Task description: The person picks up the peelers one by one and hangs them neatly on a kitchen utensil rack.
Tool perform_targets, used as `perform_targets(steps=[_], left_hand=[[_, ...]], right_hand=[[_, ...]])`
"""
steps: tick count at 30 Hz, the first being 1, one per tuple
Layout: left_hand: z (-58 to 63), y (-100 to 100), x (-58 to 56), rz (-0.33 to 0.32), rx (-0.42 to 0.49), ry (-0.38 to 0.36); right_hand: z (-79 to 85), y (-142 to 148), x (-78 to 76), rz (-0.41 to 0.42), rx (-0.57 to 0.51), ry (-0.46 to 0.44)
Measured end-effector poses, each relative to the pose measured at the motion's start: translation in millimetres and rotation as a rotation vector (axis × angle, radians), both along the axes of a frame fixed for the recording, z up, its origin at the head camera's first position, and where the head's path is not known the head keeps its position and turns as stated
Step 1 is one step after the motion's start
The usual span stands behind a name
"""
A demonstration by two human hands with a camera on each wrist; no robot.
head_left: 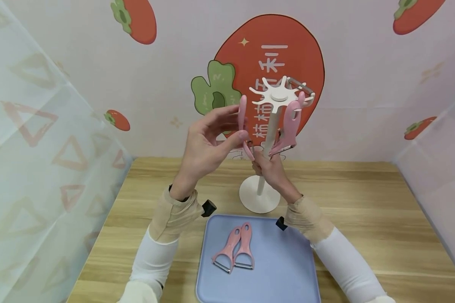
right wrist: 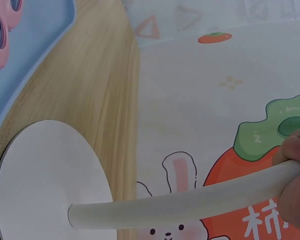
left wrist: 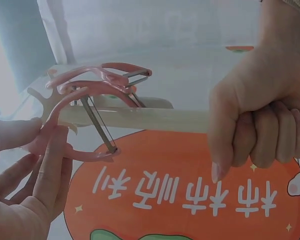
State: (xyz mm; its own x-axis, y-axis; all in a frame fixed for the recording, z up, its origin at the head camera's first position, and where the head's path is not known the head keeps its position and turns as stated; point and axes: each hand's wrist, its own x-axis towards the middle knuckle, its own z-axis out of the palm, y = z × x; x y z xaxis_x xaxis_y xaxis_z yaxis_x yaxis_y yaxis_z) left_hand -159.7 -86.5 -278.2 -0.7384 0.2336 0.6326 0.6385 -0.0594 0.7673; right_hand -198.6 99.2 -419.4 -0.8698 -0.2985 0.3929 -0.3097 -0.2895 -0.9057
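My left hand (head_left: 208, 143) pinches a pink peeler (head_left: 242, 112) by its handle, upright, just left of the hooked top (head_left: 278, 96) of a white stand. In the left wrist view, that peeler's blade (left wrist: 99, 125) crosses in front of the pole. My right hand (head_left: 270, 167) grips the stand's pole (head_left: 271, 132) partway up, fingers curled round it. Other pink peelers (head_left: 290, 124) hang on the right side of the hooks. The right wrist view shows the lower pole (right wrist: 180, 206) rising from the round white base (right wrist: 45, 175).
A blue tray (head_left: 280, 269) lies on the wooden table (head_left: 364, 219) in front of the stand. Two pink peelers (head_left: 238, 248) lie side by side on its left half. A printed backdrop (head_left: 303, 50) stands behind the table.
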Motion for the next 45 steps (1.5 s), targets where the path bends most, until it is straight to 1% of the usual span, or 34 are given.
perform_targets(steps=[4,9,12,16,20,23,27,36,39,45], left_hand=[[2.6,3,-1.0,-0.003,0.002,0.008],[4.3,3,-2.5,-0.001,-0.019,0.007],[5.0,5,-4.1,0.001,-0.037,0.002],[7.2,9,-6.2,0.011,-0.052,0.009],[8.3,12,-7.4,-0.003,-0.064,0.009],[7.5,13,-8.3,-0.020,-0.070,0.008],[6.5,14,-9.1,-0.030,-0.062,0.018],[2.5,19,-9.9,-0.042,-0.055,0.017],[0.2,20,-11.3,-0.043,-0.045,0.016],[-2.3,21,-12.6,-0.048,-0.031,0.008]], right_hand=[[-1.0,1,0.5,-0.006,0.017,-0.002],[-4.2,0,-1.4,0.006,0.002,-0.021],[-5.2,-1,-3.0,0.004,-0.002,-0.005],[-3.7,-1,-5.5,-0.007,-0.001,0.025],[-1.2,0,-5.4,-0.012,0.007,0.006],[-0.2,1,-4.2,-0.012,0.011,-0.018],[0.5,1,-3.7,-0.009,0.016,-0.025],[0.6,-1,-3.0,-0.016,-0.047,-0.061],[-0.1,-1,-3.1,-0.022,-0.048,-0.062],[0.9,0,-3.6,-0.012,-0.033,-0.038]])
